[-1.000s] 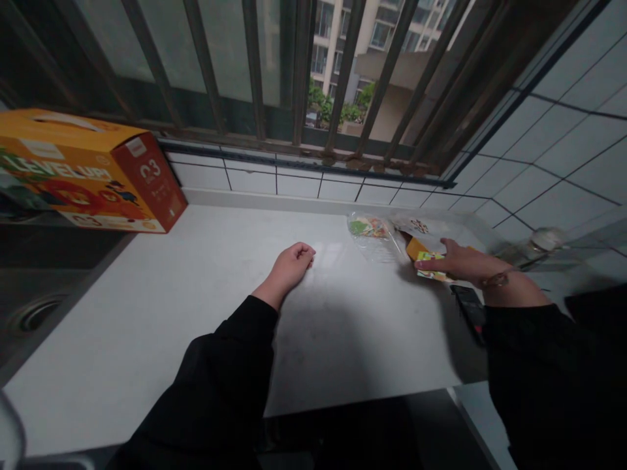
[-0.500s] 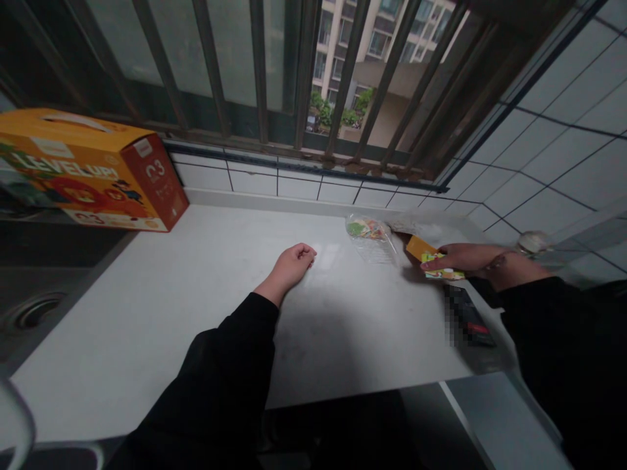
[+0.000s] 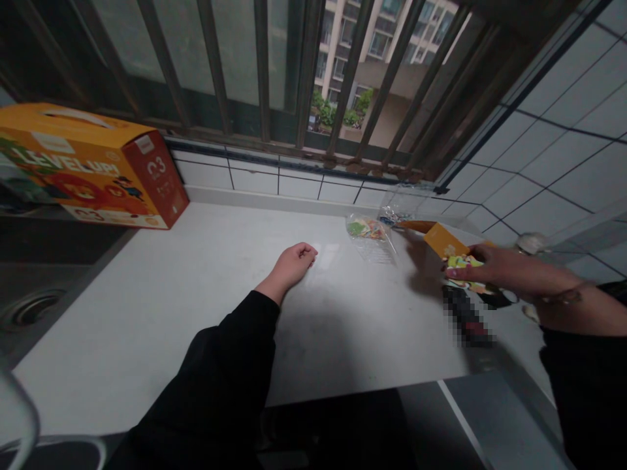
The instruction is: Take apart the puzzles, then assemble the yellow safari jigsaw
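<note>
My left hand (image 3: 294,263) rests on the white countertop (image 3: 220,287) with its fingers curled in, and nothing shows in it. At the right, my right hand (image 3: 509,271) grips a small printed cardboard box (image 3: 463,262), yellow-green with an orange flap standing out to the left. The box is held above the counter and casts a shadow on it. Behind it, a clear plastic bag (image 3: 369,235) with colourful pieces in it lies on the counter. Below my right hand is a dark, pixelated flat object (image 3: 467,320).
A large orange carton (image 3: 98,170) with a handle stands at the back left, beside a sink with a drain (image 3: 34,310). More clear plastic (image 3: 399,205) leans near the back wall. A barred window (image 3: 274,85) is above the counter; a tiled wall (image 3: 553,130) bounds the right.
My right hand has drawn the box to the right and towards me, up off the counter. More of the clear plastic behind it now shows. My left hand stays in place.
</note>
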{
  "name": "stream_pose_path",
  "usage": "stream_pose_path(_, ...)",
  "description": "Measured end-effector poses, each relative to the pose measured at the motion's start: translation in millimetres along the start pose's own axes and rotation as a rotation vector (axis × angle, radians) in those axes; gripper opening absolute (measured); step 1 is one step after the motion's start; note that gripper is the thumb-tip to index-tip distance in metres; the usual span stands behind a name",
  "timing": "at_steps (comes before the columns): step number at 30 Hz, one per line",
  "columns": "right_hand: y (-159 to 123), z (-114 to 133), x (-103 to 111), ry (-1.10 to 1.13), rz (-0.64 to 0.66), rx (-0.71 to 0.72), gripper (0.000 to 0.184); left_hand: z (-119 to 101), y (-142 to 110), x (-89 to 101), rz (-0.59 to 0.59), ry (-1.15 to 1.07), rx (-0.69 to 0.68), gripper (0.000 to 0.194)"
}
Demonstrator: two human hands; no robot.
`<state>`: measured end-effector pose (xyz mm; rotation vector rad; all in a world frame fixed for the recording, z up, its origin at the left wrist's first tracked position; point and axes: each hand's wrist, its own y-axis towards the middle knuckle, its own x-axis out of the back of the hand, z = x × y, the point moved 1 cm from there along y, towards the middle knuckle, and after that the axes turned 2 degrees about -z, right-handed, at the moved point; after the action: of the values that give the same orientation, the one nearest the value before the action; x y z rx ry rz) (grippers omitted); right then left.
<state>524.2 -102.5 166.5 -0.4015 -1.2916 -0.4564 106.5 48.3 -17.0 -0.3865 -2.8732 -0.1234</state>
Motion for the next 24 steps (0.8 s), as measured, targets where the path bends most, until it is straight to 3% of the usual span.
stream_pose_path(1, -9.8, -4.2, -4.0, 0.049, 0.124, 0.009, 0.055, 0.2, 0.1, -0.4, 0.002, -0.001, -0.002, 0.021)
stream_pose_path(2, -21.0, -7.0, -8.1, 0.087, 0.168, 0.034, 0.06, 0.5, 0.3, -0.8, 0.005, 0.001, -0.005, 0.021)
stream_pose_path(6, -79.3, 5.0, -32.6, 0.13, 0.119, 0.102, 0.08, 0.7, -0.8, -1.9, 0.044, 0.027, -0.012, 0.022)
stream_pose_path(8, -111.1, 26.1, -51.0, 0.199, 0.093, 0.141, 0.088, -1.2, -3.6, -2.7, 0.117, 0.012, -0.024, 0.027)
stream_pose_path(13, -168.4, 96.0, -115.6, 0.368, 0.102, 0.346, 0.076, -10.7, -15.3, -14.9, 0.322, -0.285, -0.158, 0.051)
stream_pose_path(16, -185.6, 127.5, -161.0, 0.439, 0.148, 0.492, 0.086, -10.4, -20.2, -28.8, 0.231, -0.462, -0.175, 0.063)
stream_pose_path(19, -194.8, 140.3, -188.0, 0.485, 0.115, 0.623, 0.107, -1.5, -19.3, -38.8, 0.031, -0.513, -0.027, 0.056)
stream_pose_path(22, -193.1, 138.7, -177.4, 0.548, 0.085, 0.678, 0.119, 7.8, -14.0, -39.8, -0.109, -0.549, 0.072, 0.046)
stream_pose_path(24, -182.6, 135.8, -153.4, 0.571, 0.093, 0.604, 0.11, 10.3, -10.9, -37.9, -0.128, -0.567, 0.064, 0.047)
